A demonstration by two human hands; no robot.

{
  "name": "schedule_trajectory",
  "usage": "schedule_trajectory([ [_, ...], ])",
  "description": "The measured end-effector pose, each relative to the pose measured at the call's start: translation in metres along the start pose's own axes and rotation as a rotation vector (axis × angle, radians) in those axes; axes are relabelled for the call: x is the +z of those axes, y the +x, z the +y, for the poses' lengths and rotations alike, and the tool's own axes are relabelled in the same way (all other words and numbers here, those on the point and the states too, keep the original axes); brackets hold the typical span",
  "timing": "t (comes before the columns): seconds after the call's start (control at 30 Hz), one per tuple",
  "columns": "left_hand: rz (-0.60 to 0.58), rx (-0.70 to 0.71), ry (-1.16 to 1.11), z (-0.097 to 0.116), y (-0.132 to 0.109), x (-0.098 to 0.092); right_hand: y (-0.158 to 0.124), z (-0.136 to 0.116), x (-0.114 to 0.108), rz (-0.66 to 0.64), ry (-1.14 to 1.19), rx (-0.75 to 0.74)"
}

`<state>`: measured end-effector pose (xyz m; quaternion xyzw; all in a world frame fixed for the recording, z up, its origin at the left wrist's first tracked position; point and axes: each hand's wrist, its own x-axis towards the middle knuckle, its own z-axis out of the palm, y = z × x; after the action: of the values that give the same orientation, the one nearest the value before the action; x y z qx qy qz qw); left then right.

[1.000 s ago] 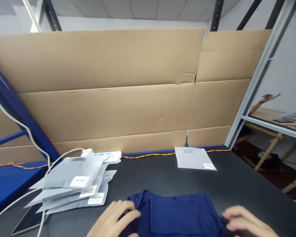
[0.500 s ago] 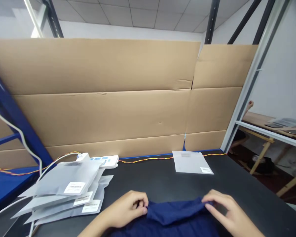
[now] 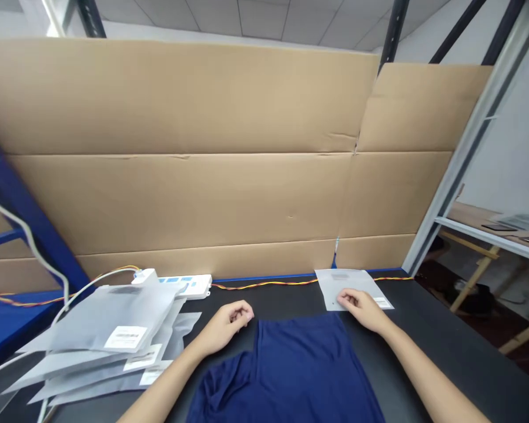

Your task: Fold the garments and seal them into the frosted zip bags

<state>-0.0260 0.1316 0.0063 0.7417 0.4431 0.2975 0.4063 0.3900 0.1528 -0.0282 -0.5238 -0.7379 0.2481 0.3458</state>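
A navy blue piece of cloth, apparently a garment (image 3: 304, 364), lies on the black tabletop in front of me. Its upper part is spread fairly flat, while its left side is bunched in folds. My left hand (image 3: 230, 322) is just off its top left corner, fingers curled in and nothing visible in them. Beyond the top right corner is my right hand (image 3: 359, 306), also with curled, empty-looking fingers. It overlaps the front edge of a flat frosted plastic bag (image 3: 330, 285) with a white label. The garment's lower end is cut off by the frame.
Several frosted bags (image 3: 97, 317) with barcode labels are stacked at the left. Behind them sit a white power strip (image 3: 194, 286) and white cables. A cardboard wall (image 3: 203, 200) closes the back, with a twisted red-yellow wire (image 3: 264, 284) along its foot. A metal post (image 3: 445, 158) stands right.
Both hands have let go of the garment's upper edge and moved farther away from me. The garment, earlier held up and sagging between them, now lies flatter on the table. The view has shifted slightly.
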Motion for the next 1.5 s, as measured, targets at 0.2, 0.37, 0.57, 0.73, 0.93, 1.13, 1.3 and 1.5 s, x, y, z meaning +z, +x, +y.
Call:
schedule_trajectory([
  [0.2,0.016,-0.014,-0.040,-0.001,0.002,0.001,-0.007,0.006,-0.004,0.166,0.021,0.023],
  [0.37,0.031,-0.003,-0.034,-0.002,0.000,0.002,-0.011,-0.002,0.003,0.204,0.041,0.013],
  [0.57,0.034,0.014,0.002,-0.001,0.000,0.003,-0.012,-0.006,0.006,0.172,0.051,0.011],
  [0.73,0.036,0.024,0.048,-0.001,0.000,0.004,-0.012,-0.005,0.005,0.159,0.055,0.018],
  [0.93,0.038,0.030,0.083,0.002,-0.001,0.004,-0.011,-0.006,0.005,0.135,0.049,0.024],
  [1.13,0.033,0.031,0.109,0.003,-0.002,0.005,-0.009,-0.002,0.000,0.096,-0.008,0.056],
  [1.3,0.035,0.030,0.116,0.002,-0.001,0.005,-0.009,0.008,-0.008,0.129,-0.075,0.106],
  [1.5,0.036,0.033,0.123,0.004,-0.002,0.005,-0.010,0.011,-0.010,0.140,-0.117,0.116],
])
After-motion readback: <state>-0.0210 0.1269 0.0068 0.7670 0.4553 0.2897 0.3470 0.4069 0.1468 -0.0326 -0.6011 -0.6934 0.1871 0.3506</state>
